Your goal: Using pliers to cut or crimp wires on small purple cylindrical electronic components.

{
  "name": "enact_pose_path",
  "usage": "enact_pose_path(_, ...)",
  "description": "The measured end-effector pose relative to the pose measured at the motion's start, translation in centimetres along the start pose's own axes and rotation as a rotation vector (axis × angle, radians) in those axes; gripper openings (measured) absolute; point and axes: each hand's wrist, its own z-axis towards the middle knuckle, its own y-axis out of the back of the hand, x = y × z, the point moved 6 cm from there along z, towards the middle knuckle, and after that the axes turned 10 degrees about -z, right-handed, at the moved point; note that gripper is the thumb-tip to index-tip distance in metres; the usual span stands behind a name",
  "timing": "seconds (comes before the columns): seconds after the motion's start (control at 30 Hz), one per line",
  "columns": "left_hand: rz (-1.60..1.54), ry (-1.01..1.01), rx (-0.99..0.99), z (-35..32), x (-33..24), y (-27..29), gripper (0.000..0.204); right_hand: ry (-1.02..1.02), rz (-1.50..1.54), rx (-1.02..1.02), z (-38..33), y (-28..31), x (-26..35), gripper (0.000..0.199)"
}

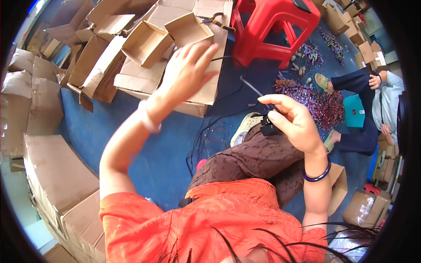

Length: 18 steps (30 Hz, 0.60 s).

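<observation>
My left hand [188, 68] is raised over a cardboard carton, its fingers stretched out and slightly blurred. Just beyond its fingertips are two small open cardboard trays [147, 44]. A short piece of black cord shows beside its fingers; whether the hand touches it I cannot tell. Over my knee, my right hand [296, 125] pinches a thin dark cable [253, 87] between thumb and fingers. The cable's greyish length points up and left from the fingertips. Below the thumb, a small black block-like piece [269, 127] hangs against my brown patterned trousers; how it joins the cable is hidden.
Pliers [219, 22] lie on the carton [197, 107] beside a red plastic stool [274, 26]. Cardboard boxes [57, 171] stack along the left. Black cords trail across the blue floor. At right, a person [388, 105] sits near heaps of small purple and red pieces [307, 98].
</observation>
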Motion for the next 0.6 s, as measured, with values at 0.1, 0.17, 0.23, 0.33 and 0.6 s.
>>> enact_pose_path(0.1, -0.133, 0.034, 0.054, -8.9, -2.5, -0.5, 0.038, 0.038, -0.048, -0.032, -0.7, 0.8, 0.5, 0.029)
enact_pose_path(0.17, -0.241, 0.323, 0.127, -17.2, -1.6, -4.5, 0.026, 0.080, -0.105, -0.063, -1.4, 1.1, 1.4, 0.028)
enact_pose_path(0.23, -0.262, 0.870, 0.370, -28.5, 0.2, -10.6, 0.016, 0.056, -0.141, -0.098, -1.9, 1.8, 2.1, 0.028)
enact_pose_path(0.33, -0.397, 1.339, 0.531, -44.6, -0.8, -19.1, 0.022, 0.031, -0.182, -0.195, -2.7, 3.0, 2.7, 0.030)
enact_pose_path(0.6, -0.591, 2.097, 0.373, -54.9, -5.3, -27.6, 0.030, 0.160, -0.140, -0.286, -3.0, 4.5, 3.0, 0.033)
